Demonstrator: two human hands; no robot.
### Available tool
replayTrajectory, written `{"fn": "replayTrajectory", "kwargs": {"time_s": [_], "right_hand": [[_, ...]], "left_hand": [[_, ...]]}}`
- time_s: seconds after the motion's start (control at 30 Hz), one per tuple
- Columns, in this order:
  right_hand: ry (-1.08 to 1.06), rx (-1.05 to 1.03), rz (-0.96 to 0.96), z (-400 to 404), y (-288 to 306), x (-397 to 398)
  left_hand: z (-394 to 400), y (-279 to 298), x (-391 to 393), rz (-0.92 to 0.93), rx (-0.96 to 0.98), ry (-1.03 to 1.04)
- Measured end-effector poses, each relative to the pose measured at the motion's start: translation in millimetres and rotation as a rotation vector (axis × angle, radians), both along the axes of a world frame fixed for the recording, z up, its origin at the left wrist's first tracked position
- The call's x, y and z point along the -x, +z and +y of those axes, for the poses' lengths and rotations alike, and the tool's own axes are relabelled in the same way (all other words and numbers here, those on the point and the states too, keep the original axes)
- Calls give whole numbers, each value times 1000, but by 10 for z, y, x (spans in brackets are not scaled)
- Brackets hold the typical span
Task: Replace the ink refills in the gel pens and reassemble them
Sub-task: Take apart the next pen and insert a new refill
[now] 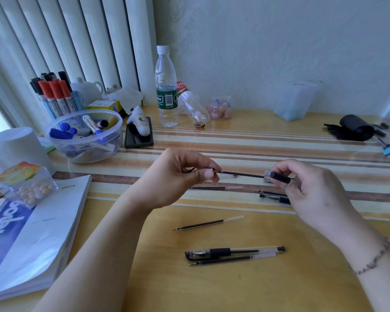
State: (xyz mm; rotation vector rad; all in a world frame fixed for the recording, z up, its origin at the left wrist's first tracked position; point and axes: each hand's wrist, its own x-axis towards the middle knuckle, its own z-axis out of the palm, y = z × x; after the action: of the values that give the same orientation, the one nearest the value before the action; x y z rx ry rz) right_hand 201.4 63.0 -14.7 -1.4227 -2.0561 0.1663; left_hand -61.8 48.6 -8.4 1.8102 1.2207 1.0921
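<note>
While both hands hover above the desk (pixel 234 289), the left hand (pixel 176 176) pinches the tip end of a dark refill (pixel 241 174) between thumb and forefinger, other fingers curled in. Right hand (pixel 313 188) grips a pen barrel (pixel 277 176) by its black grip section, fingers curled round it. Refill runs level between the two hands, its far end at or inside the barrel mouth; can't tell how deep.

On the desk:
- Loose refill (pixel 208 223) near centre, lying at a slight slant.
- Assembled pen (pixel 234 252) with clear barrel nearer the person, cap end left.
- Another refill (pixel 232 259) just beside that pen, roughly parallel, touching or nearly so.
- Thin refill (pixel 215 188) on the striped band below the left hand.
- More pen parts (pixel 273 195) partly hidden under the right hand; can't tell exactly what.

Around: plastic bowl of markers (pixel 83 137) far left, water bottle (pixel 166 86) upright at the back, book (pixel 32 233) at left edge, bracelet (pixel 374 257) on right wrist.
</note>
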Motion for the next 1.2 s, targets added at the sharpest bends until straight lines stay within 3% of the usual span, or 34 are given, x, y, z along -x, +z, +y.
{"fn": "replayTrajectory", "kwargs": {"time_s": [0.3, 0.5, 0.67, 1.2], "right_hand": [[174, 11, 158, -37, -56, 21], [156, 86, 392, 20, 42, -108], [97, -2, 275, 5, 29, -103], [195, -66, 308, 80, -61, -111]], "left_hand": [[-22, -42, -75, 187, -72, 134], [8, -9, 23, 47, -126, 233], [-6, 29, 38, -55, -122, 228], [8, -6, 40, 34, -112, 223]]}}
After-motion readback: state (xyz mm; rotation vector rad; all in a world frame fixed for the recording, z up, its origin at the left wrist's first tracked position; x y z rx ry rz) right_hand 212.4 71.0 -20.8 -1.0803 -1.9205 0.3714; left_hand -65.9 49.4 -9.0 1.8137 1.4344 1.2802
